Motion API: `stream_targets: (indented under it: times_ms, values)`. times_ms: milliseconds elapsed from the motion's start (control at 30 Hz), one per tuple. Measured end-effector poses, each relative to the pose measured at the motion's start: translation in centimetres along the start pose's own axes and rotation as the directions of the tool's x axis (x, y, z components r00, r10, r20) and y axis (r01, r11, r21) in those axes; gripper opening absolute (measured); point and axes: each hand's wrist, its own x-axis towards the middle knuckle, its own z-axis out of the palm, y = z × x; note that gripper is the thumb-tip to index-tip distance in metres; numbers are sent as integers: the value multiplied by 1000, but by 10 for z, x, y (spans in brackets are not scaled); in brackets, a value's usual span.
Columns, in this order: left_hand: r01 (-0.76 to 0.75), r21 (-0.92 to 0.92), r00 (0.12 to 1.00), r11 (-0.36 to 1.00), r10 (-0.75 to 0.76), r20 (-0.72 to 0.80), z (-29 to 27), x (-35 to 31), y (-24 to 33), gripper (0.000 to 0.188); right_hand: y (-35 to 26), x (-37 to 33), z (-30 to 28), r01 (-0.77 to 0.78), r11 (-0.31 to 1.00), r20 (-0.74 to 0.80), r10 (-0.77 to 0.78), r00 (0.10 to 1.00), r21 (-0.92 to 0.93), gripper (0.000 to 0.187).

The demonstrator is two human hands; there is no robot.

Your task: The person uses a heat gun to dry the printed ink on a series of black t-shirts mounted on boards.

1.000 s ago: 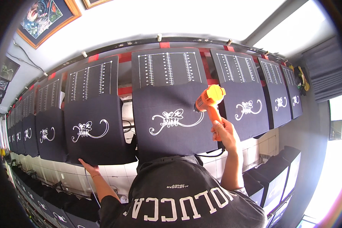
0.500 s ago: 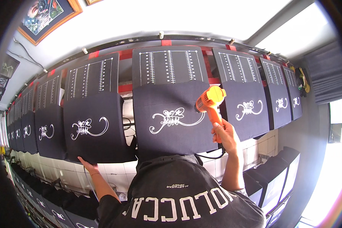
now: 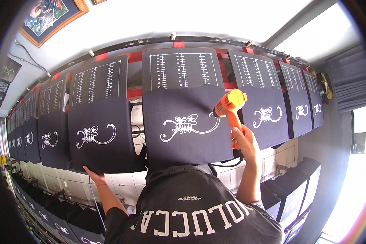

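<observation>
My right hand [image 3: 246,143] is closed around the handle of an orange heat gun [image 3: 231,102]. Its dark nozzle points left, above the right end of a white line print [image 3: 186,125] on black fabric [image 3: 179,148]. That fabric covers the lower part of the middle board [image 3: 171,73]. At the lower edge of the fabric-covered board to the left [image 3: 103,156], my left hand [image 3: 95,176] grips the edge. One digit lies over the fabric there; the other fingers are hidden beneath. The same kind of white print [image 3: 94,136] shows on this board.
More fabric-covered boards run left and right along a red and black frame [image 3: 178,44]. A black cable [image 3: 227,165] hangs below the heat gun. Behind my body stands a second row of dark covered boards [image 3: 295,185]. Framed pictures [image 3: 53,18] hang at the upper left.
The heat gun and my right hand have shifted slightly right, and the nozzle has come off the fabric's middle toward the print's tail end. My left hand stays at the board edge.
</observation>
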Motion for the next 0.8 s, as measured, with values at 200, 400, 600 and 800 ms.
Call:
stream_targets:
  times_ms: [200,400,600,800]
  values:
    - [24,-9,1000,1000,-24,-20,3,0,0,72,4,-4,-7,-14,1000,-18,14,1000,8,33]
    - [-6,-2,999,1000,6,33,-10,9,-2,80,2,-13,-10,-19,1000,-13,19,1000,16,31]
    - [-28,19,999,999,28,35,-11,11,-5,80,3,-21,-11,-26,1000,-27,27,999,6,29]
    - [-24,35,998,999,22,61,-11,12,-5,79,11,-27,-18,-32,999,6,32,999,25,30]
